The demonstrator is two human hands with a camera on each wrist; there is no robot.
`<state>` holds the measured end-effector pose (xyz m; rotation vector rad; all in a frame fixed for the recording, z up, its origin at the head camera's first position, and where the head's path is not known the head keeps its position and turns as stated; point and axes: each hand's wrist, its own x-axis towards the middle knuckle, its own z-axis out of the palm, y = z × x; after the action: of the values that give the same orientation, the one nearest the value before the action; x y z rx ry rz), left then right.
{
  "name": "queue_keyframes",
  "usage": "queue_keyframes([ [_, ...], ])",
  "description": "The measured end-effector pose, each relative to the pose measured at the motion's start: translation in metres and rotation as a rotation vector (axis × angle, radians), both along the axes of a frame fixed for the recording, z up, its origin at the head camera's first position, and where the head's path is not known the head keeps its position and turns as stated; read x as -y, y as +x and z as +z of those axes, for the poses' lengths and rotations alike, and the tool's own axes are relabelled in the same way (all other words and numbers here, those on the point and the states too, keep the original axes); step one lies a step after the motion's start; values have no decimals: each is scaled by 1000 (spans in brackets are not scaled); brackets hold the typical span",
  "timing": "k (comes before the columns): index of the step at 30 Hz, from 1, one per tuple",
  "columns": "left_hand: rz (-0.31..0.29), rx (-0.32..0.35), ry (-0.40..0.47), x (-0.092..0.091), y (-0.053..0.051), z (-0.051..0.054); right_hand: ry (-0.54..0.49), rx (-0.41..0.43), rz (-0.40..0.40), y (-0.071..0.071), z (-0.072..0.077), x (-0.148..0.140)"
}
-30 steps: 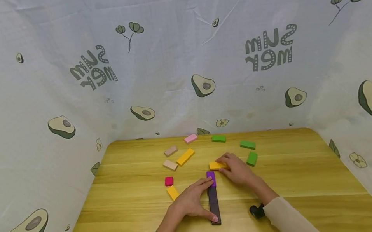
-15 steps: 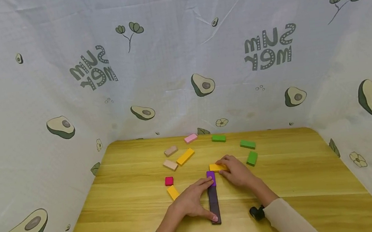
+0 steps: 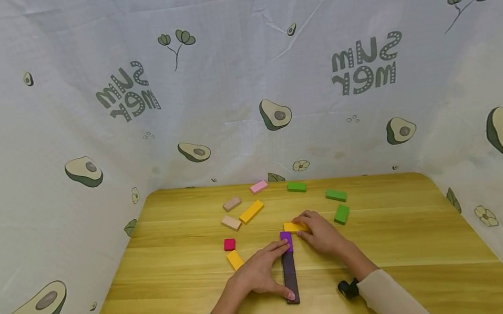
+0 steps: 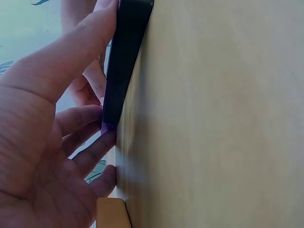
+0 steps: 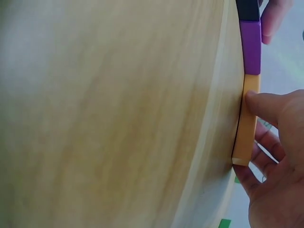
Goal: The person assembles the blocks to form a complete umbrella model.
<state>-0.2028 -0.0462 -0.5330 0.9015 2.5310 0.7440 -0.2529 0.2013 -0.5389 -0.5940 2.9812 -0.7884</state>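
Observation:
Two dark blocks [image 3: 288,264] and a purple block [image 3: 286,236] lie end to end in a straight row on the table. Spread along this row, my left hand [image 3: 258,272] rests its thumb on the near dark block and its fingertips on the purple one. My right hand [image 3: 321,234] pinches a yellow block [image 3: 291,227] between thumb and fingers. That block lies crosswise at the row's far end, touching the purple block [image 5: 251,47] in the right wrist view. Part of the yellow block is hidden by the right fingers.
Left of the row lie a red block [image 3: 229,244], a partly hidden yellow block [image 3: 235,259], a longer yellow block [image 3: 251,212] and two beige blocks [image 3: 231,222]. A pink block [image 3: 258,187] sits near the back edge. Green blocks [image 3: 342,214] lie right and behind.
The yellow block in my right hand has shifted slightly toward me, closer against the purple block's far end. My left hand has stayed put on the row.

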Motion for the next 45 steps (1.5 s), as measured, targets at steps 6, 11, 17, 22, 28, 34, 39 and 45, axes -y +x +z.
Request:
queue_keyframes([
  [6, -4, -10, 3, 0, 1, 0, -6, -10, 6, 1, 0, -1],
  [11, -2, -14, 9, 0, 1, 0, -2, -2, -2, 2, 0, -1],
  [17, 0, -12, 8, 0, 1, -3, -9, 0, -10, 5, 0, -1],
  [22, 4, -4, 6, -1, 1, -4, -35, 21, -3, 8, 1, -2],
  [28, 6, -6, 7, 0, 1, -5, -64, 38, 4, 13, 5, -5],
  [34, -1, -13, 12, 0, 0, -5, -24, 40, 37, 22, 9, -4],
  [39, -1, -24, 20, 1, 0, -4, 16, 27, 97, 31, 15, -1],
  [45, 0, -20, 29, 1, 0, -4, 63, 99, 133, 41, 21, 4],
])
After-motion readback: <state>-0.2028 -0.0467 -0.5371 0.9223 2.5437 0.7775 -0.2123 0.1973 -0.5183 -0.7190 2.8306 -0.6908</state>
